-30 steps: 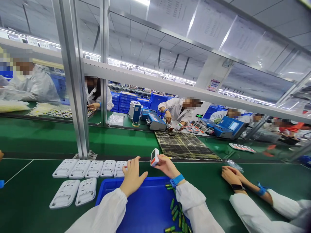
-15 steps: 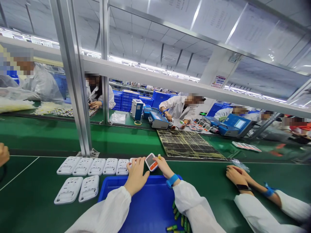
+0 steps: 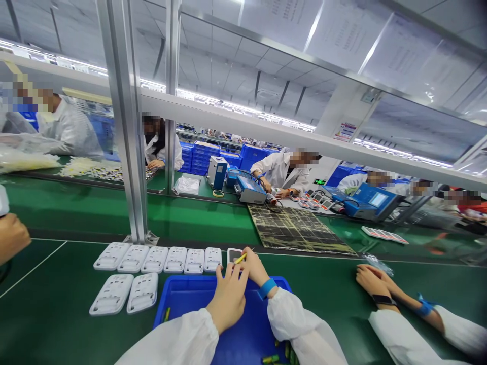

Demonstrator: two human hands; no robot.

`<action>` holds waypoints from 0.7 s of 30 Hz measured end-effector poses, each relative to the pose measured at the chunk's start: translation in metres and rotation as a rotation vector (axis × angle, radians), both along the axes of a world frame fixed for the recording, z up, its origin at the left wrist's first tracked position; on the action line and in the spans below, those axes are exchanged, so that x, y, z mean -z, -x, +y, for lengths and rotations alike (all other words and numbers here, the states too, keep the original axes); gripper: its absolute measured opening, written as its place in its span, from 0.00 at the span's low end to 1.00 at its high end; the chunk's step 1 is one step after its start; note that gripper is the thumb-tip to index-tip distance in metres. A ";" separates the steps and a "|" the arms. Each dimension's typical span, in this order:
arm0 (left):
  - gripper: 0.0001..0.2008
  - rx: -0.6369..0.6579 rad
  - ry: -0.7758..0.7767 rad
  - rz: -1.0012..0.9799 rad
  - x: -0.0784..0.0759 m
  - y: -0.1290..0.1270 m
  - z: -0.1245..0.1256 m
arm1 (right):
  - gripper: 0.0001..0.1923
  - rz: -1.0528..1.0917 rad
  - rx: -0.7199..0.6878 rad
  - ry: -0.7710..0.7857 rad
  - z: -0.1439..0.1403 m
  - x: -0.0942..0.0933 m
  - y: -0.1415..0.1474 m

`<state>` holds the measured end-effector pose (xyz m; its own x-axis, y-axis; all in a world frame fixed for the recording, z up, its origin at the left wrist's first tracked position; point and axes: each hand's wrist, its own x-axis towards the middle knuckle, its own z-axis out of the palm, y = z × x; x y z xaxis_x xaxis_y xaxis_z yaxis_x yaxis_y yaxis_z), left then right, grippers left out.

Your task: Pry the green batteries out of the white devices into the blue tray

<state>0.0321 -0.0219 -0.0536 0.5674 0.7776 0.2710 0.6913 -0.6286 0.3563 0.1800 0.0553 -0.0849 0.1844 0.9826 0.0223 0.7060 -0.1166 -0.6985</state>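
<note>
A white device with a grey screen (image 3: 233, 255) is at the right end of a row of white devices, partly hidden behind my hands. My right hand (image 3: 256, 269), with a blue wrist strap, pinches a thin yellow stick-like tool (image 3: 241, 258) over this device. My left hand (image 3: 230, 299) is just below it, fingers bent and apart; whether the fingertips touch it I cannot tell. Several white devices (image 3: 152, 259) lie with their backs up, battery compartments showing, in the row and below it.
A blue tray (image 3: 243, 350) under my forearms holds several green batteries (image 3: 271, 359). At right rest a co-worker's hands (image 3: 373, 284) near a clear plastic bag (image 3: 377, 263). Another person's hand (image 3: 13, 238) enters at left. A metal post (image 3: 131, 152) and a dark gridded board (image 3: 299, 228) stand beyond.
The screen device was tilted in my right hand and now sits upright in line with the row. My left hand moved right and down; the yellow tool now shows lengthwise. A hand at left came further in.
</note>
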 end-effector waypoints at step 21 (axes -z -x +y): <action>0.30 0.013 -0.024 -0.001 -0.003 -0.001 -0.007 | 0.13 -0.361 -0.078 -0.035 0.022 -0.020 0.027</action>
<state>0.0331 -0.0285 -0.0507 0.5766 0.7637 0.2904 0.6829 -0.6456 0.3419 0.1526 0.0774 -0.0646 0.0828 0.9910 0.1056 0.9134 -0.0331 -0.4056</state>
